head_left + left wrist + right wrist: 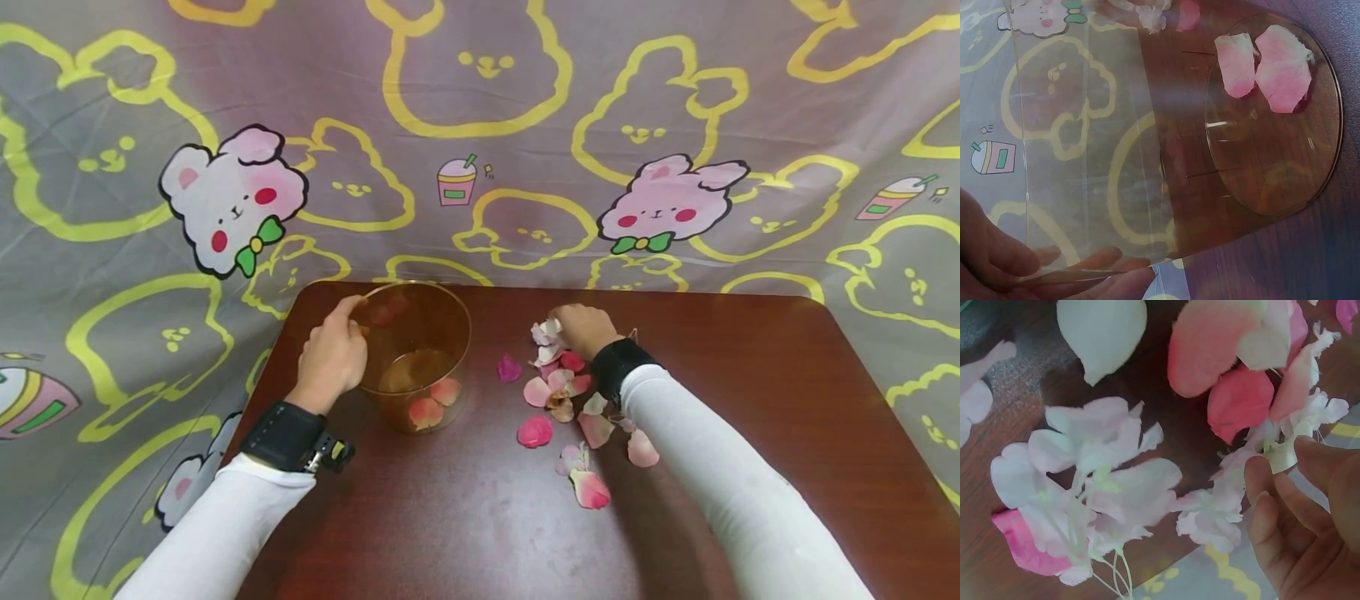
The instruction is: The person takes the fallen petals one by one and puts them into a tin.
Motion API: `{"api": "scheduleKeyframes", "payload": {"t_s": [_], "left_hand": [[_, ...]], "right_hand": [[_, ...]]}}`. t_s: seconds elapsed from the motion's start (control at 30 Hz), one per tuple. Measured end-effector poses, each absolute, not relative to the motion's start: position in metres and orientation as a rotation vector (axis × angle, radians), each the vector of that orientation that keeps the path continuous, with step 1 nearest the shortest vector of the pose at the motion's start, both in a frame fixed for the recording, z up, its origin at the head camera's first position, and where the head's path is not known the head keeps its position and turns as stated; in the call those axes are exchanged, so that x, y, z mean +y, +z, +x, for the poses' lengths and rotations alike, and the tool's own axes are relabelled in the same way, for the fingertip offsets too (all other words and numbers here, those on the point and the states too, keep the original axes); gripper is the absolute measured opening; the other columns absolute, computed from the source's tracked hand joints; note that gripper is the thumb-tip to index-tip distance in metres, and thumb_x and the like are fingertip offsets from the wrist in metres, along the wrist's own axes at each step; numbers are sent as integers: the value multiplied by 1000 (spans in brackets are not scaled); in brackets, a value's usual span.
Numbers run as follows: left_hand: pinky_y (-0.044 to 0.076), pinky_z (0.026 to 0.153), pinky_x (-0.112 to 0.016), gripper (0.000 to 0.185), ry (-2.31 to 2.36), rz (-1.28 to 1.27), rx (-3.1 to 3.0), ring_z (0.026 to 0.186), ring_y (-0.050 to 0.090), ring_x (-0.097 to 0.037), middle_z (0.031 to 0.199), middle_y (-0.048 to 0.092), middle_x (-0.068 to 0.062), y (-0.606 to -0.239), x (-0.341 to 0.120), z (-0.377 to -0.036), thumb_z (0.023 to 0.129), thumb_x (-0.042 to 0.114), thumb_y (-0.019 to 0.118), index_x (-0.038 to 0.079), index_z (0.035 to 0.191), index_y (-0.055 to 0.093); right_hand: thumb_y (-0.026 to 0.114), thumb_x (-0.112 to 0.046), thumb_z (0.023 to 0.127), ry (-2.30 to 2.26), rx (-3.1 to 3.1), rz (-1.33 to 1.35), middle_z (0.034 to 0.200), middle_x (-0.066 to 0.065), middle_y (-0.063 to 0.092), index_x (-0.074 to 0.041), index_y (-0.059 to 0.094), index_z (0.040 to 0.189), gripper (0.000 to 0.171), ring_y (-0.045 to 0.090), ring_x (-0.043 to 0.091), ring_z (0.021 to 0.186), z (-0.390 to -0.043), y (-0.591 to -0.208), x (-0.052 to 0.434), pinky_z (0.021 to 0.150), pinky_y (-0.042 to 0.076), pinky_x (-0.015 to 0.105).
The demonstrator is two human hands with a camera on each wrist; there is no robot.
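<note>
- Here, left hand (330,358) grips the rim of a clear cup (416,358) on the dark worktop (750,400), fingers (1094,259) curled round the wall
- Cup stands upright, left of centre; two pink petals (1266,65) lie on its bottom
- Right hand (585,329) sits at the far end of a petal pile (566,392), fingers (1272,512) pinching a pale flower sprig (1222,512)
- Loose petals scattered betw. cup & right sleeve (720,483)
- Bunny-print cloth (480,125) behind

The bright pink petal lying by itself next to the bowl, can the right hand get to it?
Probably yes. The bright pink petal lies on bare table just left of the right hand, with nothing between them. That hand is pinching pale petals though.
</note>
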State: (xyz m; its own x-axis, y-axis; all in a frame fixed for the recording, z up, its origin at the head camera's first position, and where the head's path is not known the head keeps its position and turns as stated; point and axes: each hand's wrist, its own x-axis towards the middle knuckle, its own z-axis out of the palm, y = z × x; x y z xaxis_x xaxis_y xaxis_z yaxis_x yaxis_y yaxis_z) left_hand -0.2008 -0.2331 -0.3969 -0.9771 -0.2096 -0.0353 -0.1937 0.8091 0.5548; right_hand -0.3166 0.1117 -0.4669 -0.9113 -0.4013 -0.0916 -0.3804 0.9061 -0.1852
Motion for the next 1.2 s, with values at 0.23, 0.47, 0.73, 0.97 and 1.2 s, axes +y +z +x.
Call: {"api": "scheduleKeyframes", "payload": {"t_s": [0.23, 0.47, 0.73, 0.97, 1.2], "left_hand": [[37, 54, -37, 48, -903, 319, -2960, 71, 59, -32, 112, 66, -18, -396, -233, -201, 107, 20, 25, 20, 153, 39], [35, 52, -37, 47, -902, 317, -2955, 65, 55, -30, 105, 65, -18, -396, -233, -201, 107, 19, 26, 20, 153, 40], [35, 52, -37, 47, -894, 316, -2956, 66, 56, -31, 106, 65, -18, -397, -233, -200, 107, 19, 27, 21, 153, 39], [33, 50, -36, 48, -899, 314, -2959, 60, 52, -28, 106, 65, -18, -397, -233, -200, 107, 19, 25, 20, 154, 38], [31, 50, -35, 48, -894, 310, -2959, 56, 48, -26, 94, 61, -17, -398, -233, -200, 107, 19, 25, 20, 154, 38]], "right_hand": [[63, -6, 92, -180, 2955, -639, 114, 13, 76, -11, 74, 116, 27, 71, 35, 104, -315, -475, 113, 86, 56, 52], [64, -5, 93, -175, 2966, -632, 106, 11, 77, -9, 74, 109, 19, 71, 33, 97, -311, -475, 113, 85, 57, 50], [62, -6, 95, -174, 3010, -646, 93, 11, 75, -10, 73, 98, 13, 70, 34, 90, -311, -478, 115, 78, 56, 50], [61, -4, 95, -215, 3031, -633, 93, 8, 76, -11, 75, 99, 16, 70, 28, 84, -314, -475, 117, 77, 56, 47], [56, 0, 94, -206, 3084, -620, 87, 7, 73, -12, 72, 89, 21, 69, 28, 81, -317, -471, 116, 72, 55, 48]]}}
